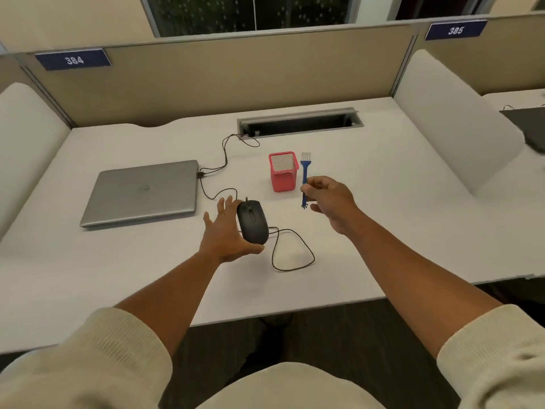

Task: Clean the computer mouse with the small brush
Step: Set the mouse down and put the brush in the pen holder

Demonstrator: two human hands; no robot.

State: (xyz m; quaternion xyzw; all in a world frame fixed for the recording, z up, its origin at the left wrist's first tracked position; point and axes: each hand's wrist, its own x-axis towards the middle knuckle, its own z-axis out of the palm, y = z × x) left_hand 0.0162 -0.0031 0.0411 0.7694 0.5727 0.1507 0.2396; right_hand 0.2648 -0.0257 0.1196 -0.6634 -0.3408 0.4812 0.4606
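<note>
White carrel desk (368,219): black wired mouse (253,222) lies centre, left hand (227,231) spread against its side. Right hand (330,199) pinches the small blue brush (304,172) mid-handle — light, stiff; mouse looks smooth, best held by its flanks.

Left hand (228,231) open beside black corded computer mouse (252,222) on white worktop (383,231); right hand (330,199) pinches small blue plastic brush (305,175), bristles up, near red mesh cup (282,171).

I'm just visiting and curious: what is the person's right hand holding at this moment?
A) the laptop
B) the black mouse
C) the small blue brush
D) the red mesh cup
C: the right hand pinches the small blue brush by its handle, bristles pointing away, beside the red mesh cup; the left hand is at the mouse.
</note>
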